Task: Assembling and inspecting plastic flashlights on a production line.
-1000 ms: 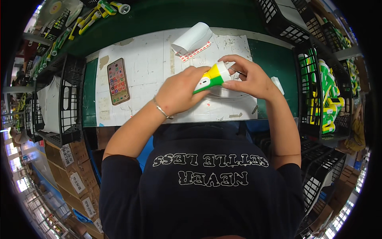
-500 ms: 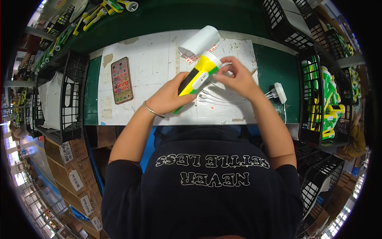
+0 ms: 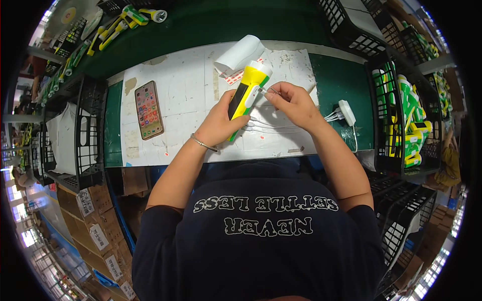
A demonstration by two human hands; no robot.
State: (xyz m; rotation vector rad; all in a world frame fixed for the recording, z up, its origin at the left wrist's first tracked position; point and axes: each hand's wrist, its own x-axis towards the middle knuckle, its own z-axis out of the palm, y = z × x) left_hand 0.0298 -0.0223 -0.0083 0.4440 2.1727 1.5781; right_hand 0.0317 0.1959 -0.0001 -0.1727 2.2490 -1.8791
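My left hand (image 3: 220, 119) is wrapped round the handle of a yellow, green and black flashlight (image 3: 247, 93), its white-rimmed head tilted away from me and to the right. A white panel with a switch faces up on its side. Beside that panel, my right hand (image 3: 295, 104) pinches the small plug of a white charging cable, the tip close against the flashlight; whether it sits in a socket cannot be told. More white cables (image 3: 276, 125) lie below the right hand, leading to a white charger block (image 3: 346, 112) on the right.
A white tube (image 3: 240, 54) lies beyond the flashlight, by a red-dotted sheet (image 3: 234, 79). Left of my hands lies a phone (image 3: 149, 110), its screen lit. Black crates flank the table; the right crate (image 3: 377, 108) holds several flashlights. More flashlights (image 3: 115, 32) lie far left.
My right hand has moved from the flashlight's head down to its side panel, and a plug now shows in its fingers. The flashlight has tipped more upright in my left hand.
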